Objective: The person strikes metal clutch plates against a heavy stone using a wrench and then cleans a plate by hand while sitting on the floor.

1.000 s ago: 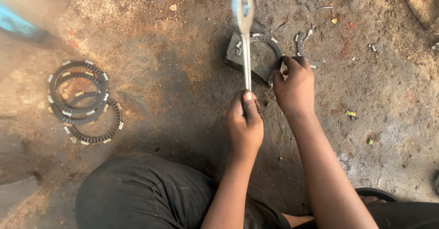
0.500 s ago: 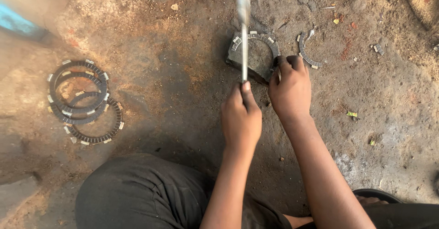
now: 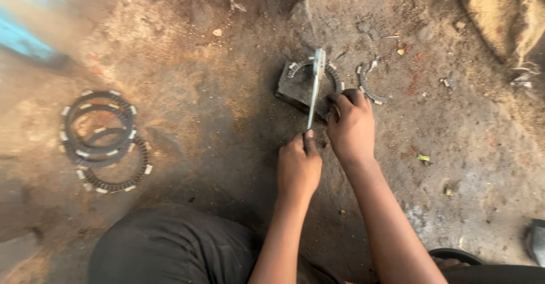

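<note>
My left hand grips the lower end of a long flat metal wrench, whose head rests down on a toothed clutch ring. The ring lies on a dark stone block on the dirt floor. My right hand presses on the near right edge of the ring and block, fingers curled over it. A broken curved ring piece lies just right of the block.
A pile of several dark clutch rings lies on the ground at the left. My dark-trousered knee fills the bottom. A sack sits at the top right, with small debris scattered on the dirt around.
The wrench was raised high above the block and has swung down onto the ring. My right hand has stayed at the block's edge.
</note>
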